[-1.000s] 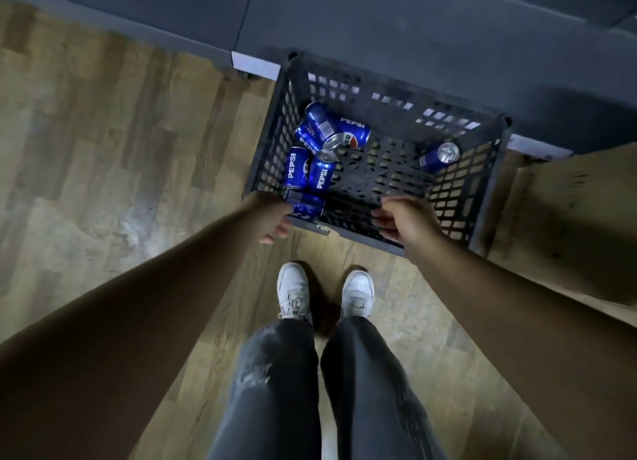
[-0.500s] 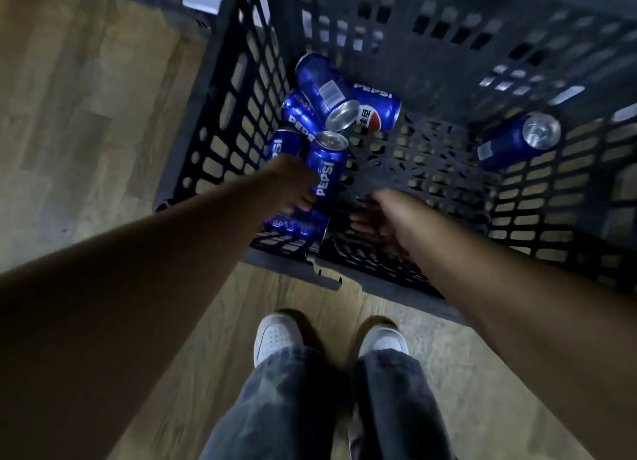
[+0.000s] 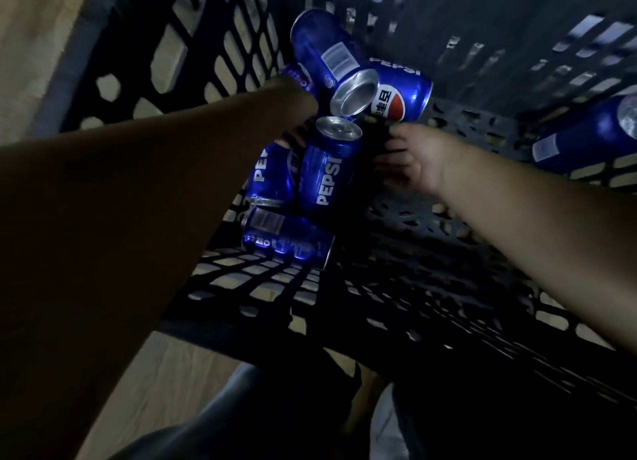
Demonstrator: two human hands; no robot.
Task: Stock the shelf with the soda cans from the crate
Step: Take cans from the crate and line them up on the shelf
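A blue aluminium soda can [image 3: 329, 170] in the black lattice crate [image 3: 206, 63] points away between the hands: left hand [image 3: 298, 114] touching, grip unclear; right hand [image 3: 413, 159] beside, loosely curled, empty.

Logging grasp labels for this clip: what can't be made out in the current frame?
1. Left hand grip, head view: its fingers are hidden by its own wrist and the cans, so whether it holds one is unclear.
2. Can behind the left wrist: only a sliver shows.
3. Far-right can: cut off by the frame edge.
4. Shelf: out of view.
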